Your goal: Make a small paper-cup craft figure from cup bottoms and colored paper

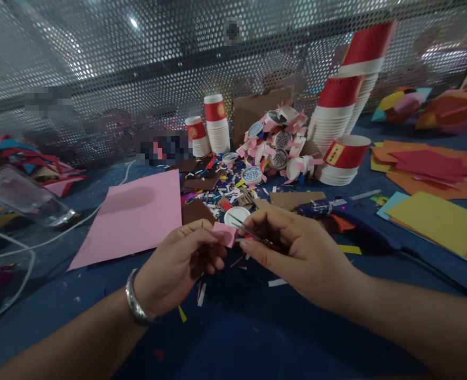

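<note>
My left hand (186,250), with a silver bangle at the wrist, pinches a small piece of pink paper (225,235) between thumb and fingertips. Close on its right, my right hand (292,253) is closed around a pair of scissors (253,230); the handles are mostly hidden by the fingers. The thin blades point left toward the pink piece, and I cannot tell whether they touch it. Just beyond the fingertips lies a white round lid (236,215). A large pink sheet (138,216) is spread flat beyond my left hand.
Paper scraps (233,192) litter the blue table (233,332). Behind stand a pile of pink-and-white paper crafts (279,142) and stacked red-and-white cups (332,111). A blue glue gun (364,229) with its cord lies right, near coloured sheets (439,219). A clear tumbler (27,198) lies left.
</note>
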A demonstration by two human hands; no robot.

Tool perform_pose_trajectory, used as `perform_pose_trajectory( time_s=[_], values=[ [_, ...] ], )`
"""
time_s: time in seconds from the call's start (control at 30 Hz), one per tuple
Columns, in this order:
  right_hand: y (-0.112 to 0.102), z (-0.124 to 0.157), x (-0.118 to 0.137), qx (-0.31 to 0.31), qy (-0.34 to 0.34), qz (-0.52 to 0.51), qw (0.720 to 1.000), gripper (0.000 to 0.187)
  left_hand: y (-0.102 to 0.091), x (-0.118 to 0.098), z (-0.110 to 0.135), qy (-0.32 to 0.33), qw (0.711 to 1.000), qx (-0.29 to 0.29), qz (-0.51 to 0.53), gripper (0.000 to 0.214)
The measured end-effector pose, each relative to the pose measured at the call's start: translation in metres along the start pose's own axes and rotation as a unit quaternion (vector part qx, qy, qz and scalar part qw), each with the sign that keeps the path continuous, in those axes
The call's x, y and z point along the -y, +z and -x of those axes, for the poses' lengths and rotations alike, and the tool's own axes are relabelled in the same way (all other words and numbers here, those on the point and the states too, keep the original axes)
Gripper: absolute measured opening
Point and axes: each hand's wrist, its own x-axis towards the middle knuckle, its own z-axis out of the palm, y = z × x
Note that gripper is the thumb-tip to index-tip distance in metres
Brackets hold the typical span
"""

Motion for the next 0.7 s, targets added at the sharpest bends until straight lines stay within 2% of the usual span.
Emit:
perform_pose_trajectory(
  time_s=[0.13, 0.27, 0.37, 0.47, 0.6, 0.7],
  values=[
    [0.000, 0.003, 0.000, 0.025, -0.010, 0.033, 0.999, 0.014, 0.004, -0.001, 0.001, -0.039, 0.999, 0.009, 0.017, 0.005],
    [0.000, 0.006, 0.002, 0.057, -0.020, -0.006, 0.998, 0.020, 0.008, -0.002, 0.005, -0.054, 0.998, 0.016, 0.026, 0.007],
    [0.000, 0.005, 0.004, 0.043, -0.009, -0.024, 0.999, 0.013, 0.008, 0.001, 0.007, -0.021, 0.999, 0.041, -0.011, 0.013],
    [0.001, 0.002, 0.006, 0.022, 0.010, -0.035, 0.999, 0.014, 0.005, 0.005, 0.010, 0.035, 0.995, 0.061, -0.065, 0.014],
    [0.001, -0.001, 0.006, 0.045, 0.036, -0.088, 0.994, 0.017, 0.002, 0.011, 0.014, 0.094, 0.986, 0.059, -0.126, 0.016],
    [0.001, -0.001, 0.007, 0.052, 0.042, -0.109, 0.992, 0.020, 0.007, 0.008, 0.016, 0.120, 0.978, 0.043, -0.164, 0.017]
  ],
)
